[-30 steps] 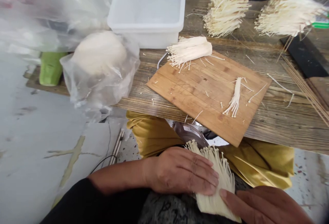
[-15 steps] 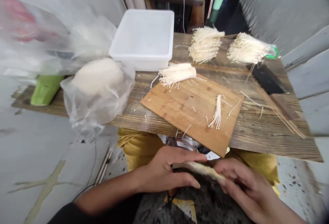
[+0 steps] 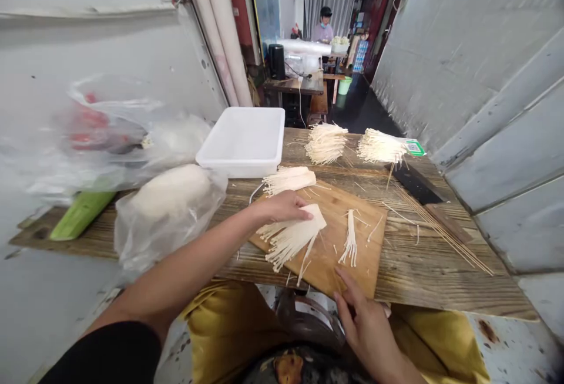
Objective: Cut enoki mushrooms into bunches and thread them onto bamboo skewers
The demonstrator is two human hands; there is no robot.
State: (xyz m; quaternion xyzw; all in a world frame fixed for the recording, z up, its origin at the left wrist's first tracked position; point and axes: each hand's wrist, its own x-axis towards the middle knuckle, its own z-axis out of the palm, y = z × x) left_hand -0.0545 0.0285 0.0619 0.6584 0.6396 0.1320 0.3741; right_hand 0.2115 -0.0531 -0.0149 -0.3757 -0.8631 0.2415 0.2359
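Observation:
My left hand (image 3: 288,206) pinches the cut root end of a flat, fanned bunch of enoki mushrooms (image 3: 293,240) over the left part of the wooden cutting board (image 3: 370,255). The stems spread towards me. Near the board's front edge is my right hand (image 3: 370,325), with thumb and forefinger apart; I make out nothing held in it. A small enoki strand cluster (image 3: 351,240) lies on the board's right side. Behind my left hand, a thicker enoki clump (image 3: 286,180) rests at the board's far left corner.
A white plastic tub (image 3: 242,164) stands behind the board. Two enoki piles (image 3: 326,144) lie at the back. To the right are a cleaver (image 3: 416,184) and thin wooden skewers (image 3: 440,231). Plastic bags (image 3: 171,208) and a green gourd (image 3: 83,214) occupy the left. A person (image 3: 324,32) is far behind.
The flat enoki bunch, earlier between both hands above my lap, is now over the board in my left hand. My right hand has come away from it. The view has tilted up.

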